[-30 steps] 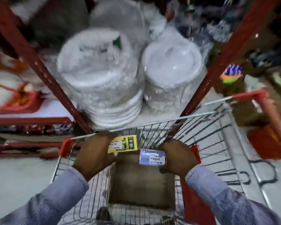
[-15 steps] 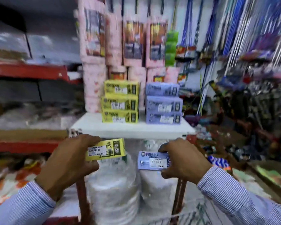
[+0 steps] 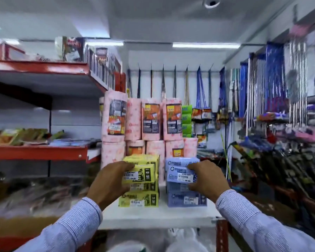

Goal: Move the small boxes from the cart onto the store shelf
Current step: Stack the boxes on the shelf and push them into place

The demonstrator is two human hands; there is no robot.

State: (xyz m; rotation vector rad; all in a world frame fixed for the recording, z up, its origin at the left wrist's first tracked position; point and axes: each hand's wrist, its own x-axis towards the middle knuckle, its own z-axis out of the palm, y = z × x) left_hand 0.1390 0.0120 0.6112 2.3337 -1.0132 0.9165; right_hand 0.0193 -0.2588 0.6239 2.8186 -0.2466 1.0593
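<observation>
My left hand point(image 3: 109, 180) grips a small yellow box point(image 3: 140, 174) and holds it in front of the upper part of the yellow stack point(image 3: 139, 199) on the white shelf point(image 3: 153, 218). My right hand point(image 3: 206, 178) grips a small blue box point(image 3: 182, 174) and holds it in front of the upper part of the blue stack point(image 3: 186, 198) beside it. Whether either held box rests on its stack I cannot tell. The cart is out of view.
Pink wrapped rolls point(image 3: 151, 119) stand stacked behind the two box stacks. Red shelves point(image 3: 38, 151) with goods run along the left. Brooms and mops point(image 3: 258, 91) hang on the right wall. Bagged white plates point(image 3: 180, 240) sit below the white shelf.
The view swung up from the cart to the shelf. Both hands lifted the yellow and blue boxes out of the cart and carried them forward to the matching stacks.
</observation>
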